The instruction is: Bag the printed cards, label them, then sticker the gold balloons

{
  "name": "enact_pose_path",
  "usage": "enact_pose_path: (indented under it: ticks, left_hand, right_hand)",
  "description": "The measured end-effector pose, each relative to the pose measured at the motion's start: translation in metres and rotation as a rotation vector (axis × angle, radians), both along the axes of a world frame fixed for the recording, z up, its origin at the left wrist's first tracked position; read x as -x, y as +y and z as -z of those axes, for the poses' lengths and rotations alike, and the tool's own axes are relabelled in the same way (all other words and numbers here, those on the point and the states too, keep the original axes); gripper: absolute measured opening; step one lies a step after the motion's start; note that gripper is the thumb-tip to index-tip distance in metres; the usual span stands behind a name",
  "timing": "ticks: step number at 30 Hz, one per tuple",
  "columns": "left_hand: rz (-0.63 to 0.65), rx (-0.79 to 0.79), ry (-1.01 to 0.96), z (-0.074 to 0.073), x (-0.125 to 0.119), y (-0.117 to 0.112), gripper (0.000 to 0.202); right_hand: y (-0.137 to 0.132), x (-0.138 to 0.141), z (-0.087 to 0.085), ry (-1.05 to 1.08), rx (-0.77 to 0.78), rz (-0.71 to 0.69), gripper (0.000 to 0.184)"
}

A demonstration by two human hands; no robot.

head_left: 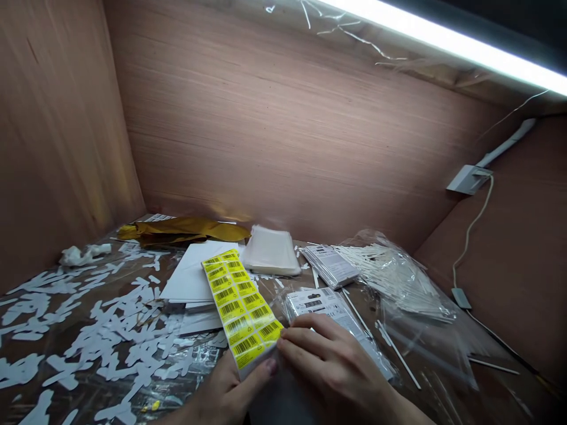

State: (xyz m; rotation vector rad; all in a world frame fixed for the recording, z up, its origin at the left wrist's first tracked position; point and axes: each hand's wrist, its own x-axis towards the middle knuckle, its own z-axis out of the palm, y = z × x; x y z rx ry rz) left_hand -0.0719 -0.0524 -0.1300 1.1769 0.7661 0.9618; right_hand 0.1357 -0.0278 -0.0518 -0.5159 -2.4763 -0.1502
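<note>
A long sheet of yellow barcode labels [239, 304] on white backing slopes up and away in front of me. My left hand [234, 381] grips its near end, thumb on top of the white backing and fingers beneath. The fingertips of my right hand [330, 360] are closed at the sheet's near right corner, by the last row of labels. Whether a label is lifted there is hidden by the fingers. Just beyond my right hand lies a clear plastic pack with a printed card [325, 304]. White sheets [190, 274] are stacked behind the label sheet.
White paper scraps [128, 336] litter the left side. A gold-coloured wrapper [186, 229] and a stack of clear bags [271, 251] lie at the back. More printed packs [330, 264] and a bag of white sticks [398, 277] are on the right. Loose sticks [401, 357] lie nearby.
</note>
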Motion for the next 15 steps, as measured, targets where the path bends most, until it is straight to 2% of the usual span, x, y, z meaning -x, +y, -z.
enact_pose_path:
  ticks: [5, 12, 15]
  left_hand:
    - [-0.012, -0.147, 0.196, 0.0, 0.004, -0.003, 0.045]
    - [0.01, -0.259, 0.272, -0.014, 0.001, -0.005, 0.033]
    - [0.018, -0.294, 0.292, -0.017, -0.001, -0.005, 0.033]
  right_hand:
    - [0.005, 0.007, 0.0, -0.191, -0.044, 0.008, 0.016]
    - [0.006, 0.015, -0.007, -0.286, -0.237, -0.045, 0.028]
    - [0.008, 0.018, -0.014, -0.335, -0.287, -0.096, 0.025]
